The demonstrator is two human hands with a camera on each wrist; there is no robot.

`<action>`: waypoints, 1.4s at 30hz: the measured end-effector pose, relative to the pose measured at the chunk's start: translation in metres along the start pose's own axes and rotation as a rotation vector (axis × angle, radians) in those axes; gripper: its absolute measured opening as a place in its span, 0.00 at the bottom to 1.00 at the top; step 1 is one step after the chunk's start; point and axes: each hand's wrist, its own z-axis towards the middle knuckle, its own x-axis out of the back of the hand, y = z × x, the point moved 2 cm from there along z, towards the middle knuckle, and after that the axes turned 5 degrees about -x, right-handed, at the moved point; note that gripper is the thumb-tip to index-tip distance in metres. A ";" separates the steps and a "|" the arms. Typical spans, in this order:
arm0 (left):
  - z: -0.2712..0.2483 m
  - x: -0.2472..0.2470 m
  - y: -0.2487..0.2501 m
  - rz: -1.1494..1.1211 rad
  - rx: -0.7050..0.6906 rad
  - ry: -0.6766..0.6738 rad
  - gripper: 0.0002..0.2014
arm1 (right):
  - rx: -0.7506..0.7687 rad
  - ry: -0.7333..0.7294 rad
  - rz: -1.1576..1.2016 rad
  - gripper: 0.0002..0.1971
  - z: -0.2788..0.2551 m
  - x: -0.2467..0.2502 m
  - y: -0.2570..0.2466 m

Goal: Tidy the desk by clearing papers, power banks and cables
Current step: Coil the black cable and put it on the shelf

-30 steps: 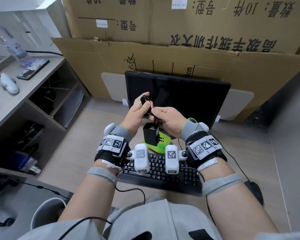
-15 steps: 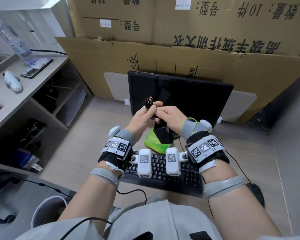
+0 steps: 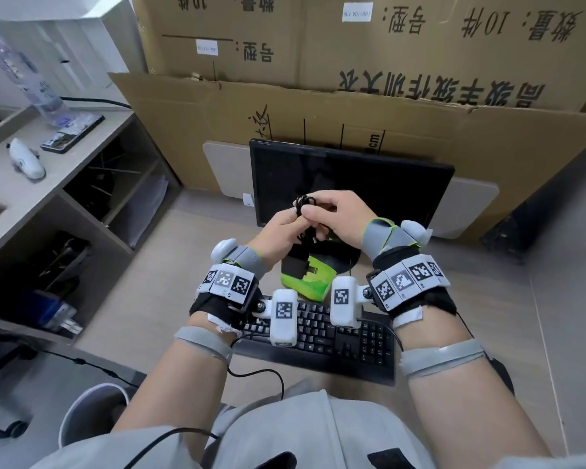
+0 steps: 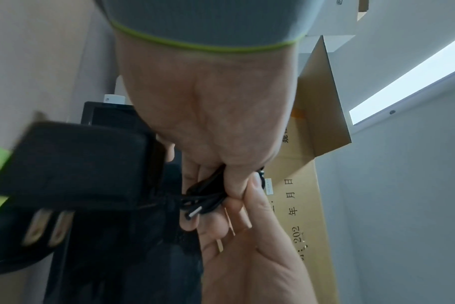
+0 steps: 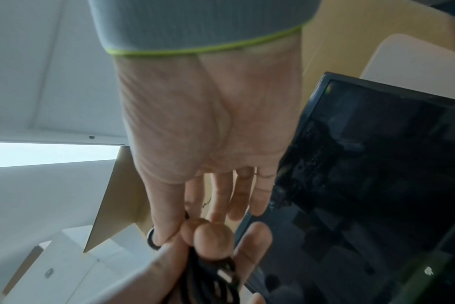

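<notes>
A coiled black cable is held in front of the monitor by both hands. My left hand grips the coil from below, thumb and fingers curled round the strands. My right hand pinches the top of the coil between thumb and forefinger. A black power adapter hangs from the cable under my hands, its two metal prongs pointing down. The cable's small plug tip sticks out of the bundle. In the right wrist view the cable runs down into my left palm.
A green object lies on the desk under the adapter, behind the black keyboard. A dark monitor stands before cardboard boxes. Left shelf holds a water bottle, phone and white device. A mouse sits right.
My right hand's fingers have slid up over the top of the coil, and both hands have shifted slightly right. The adapter has swung beneath them.
</notes>
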 end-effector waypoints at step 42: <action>0.001 0.022 -0.002 -0.437 -0.004 0.377 0.12 | -0.405 -0.170 0.410 0.06 -0.009 -0.037 0.026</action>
